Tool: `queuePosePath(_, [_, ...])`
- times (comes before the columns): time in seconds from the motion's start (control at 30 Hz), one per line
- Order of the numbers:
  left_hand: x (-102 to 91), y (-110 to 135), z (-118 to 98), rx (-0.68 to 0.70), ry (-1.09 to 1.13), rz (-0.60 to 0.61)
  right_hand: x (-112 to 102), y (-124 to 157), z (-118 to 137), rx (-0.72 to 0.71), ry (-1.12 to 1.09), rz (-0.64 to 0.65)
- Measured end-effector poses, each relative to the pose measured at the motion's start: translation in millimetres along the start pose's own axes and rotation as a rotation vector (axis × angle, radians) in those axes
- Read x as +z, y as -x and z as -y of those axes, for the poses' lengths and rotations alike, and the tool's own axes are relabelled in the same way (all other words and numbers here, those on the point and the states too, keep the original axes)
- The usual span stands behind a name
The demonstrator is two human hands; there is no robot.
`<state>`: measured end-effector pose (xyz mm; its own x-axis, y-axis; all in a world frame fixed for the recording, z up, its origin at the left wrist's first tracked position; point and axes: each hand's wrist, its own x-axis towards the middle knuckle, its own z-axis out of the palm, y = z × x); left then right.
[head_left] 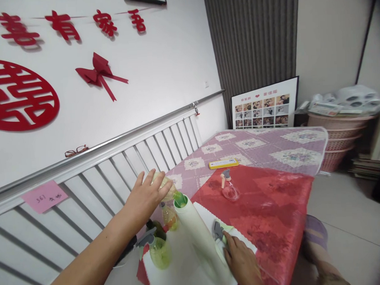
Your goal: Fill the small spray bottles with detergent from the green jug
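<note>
My left hand (pixel 147 196) is wrapped round a tilted plastic bottle (pixel 168 189) whose green neck (pixel 179 198) points into the top of a white paper funnel (pixel 196 236). The funnel leans down toward my right hand (pixel 242 263), which grips its lower end together with a small green bottle with a grey sprayer head (pixel 219 233) on a white sheet (pixel 208 218). A yellow-green spray bottle (pixel 159 249) stands just left of the funnel. Another amber bottle (pixel 170 217) stands behind it.
A red cloth (pixel 273 210) covers the near table, a pink patterned one (pixel 271 146) the far part. A clear spray bottle (pixel 229 187) and a yellow flat case (pixel 223 163) lie there. White railing (pixel 116 161) runs along the left. Pink baskets (pixel 339 141) and a photo board (pixel 263 108) stand behind.
</note>
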<state>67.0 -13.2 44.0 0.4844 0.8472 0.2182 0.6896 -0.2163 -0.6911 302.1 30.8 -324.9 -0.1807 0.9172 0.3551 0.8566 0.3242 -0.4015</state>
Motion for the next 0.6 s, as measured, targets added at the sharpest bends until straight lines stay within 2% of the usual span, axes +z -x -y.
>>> queuePosePath(0.17, [25.7,25.3,-2.4,-0.207,0.185,-0.08,-0.3,-0.8,1.1,0.006,-0.003,-0.008])
queuePosePath(0.3, [43.1,52.7,-23.8,-0.459,0.554,-0.243,-1.0,-0.1,1.0,-0.003,0.008,-0.036])
queuePosePath(0.37, [52.6,69.1,-48.2,-0.592,0.771,-0.334,-1.8,0.1,0.9,-0.003,0.018,-0.042])
queuePosePath(0.43, [65.5,86.5,-82.4,-0.67,0.915,-0.436,-2.5,0.0,1.0,0.002,0.035,-0.029])
queuePosePath(0.6, [111.6,125.0,-188.1,-0.851,1.162,-0.511,-3.4,-1.5,0.5,-0.005,0.082,0.01])
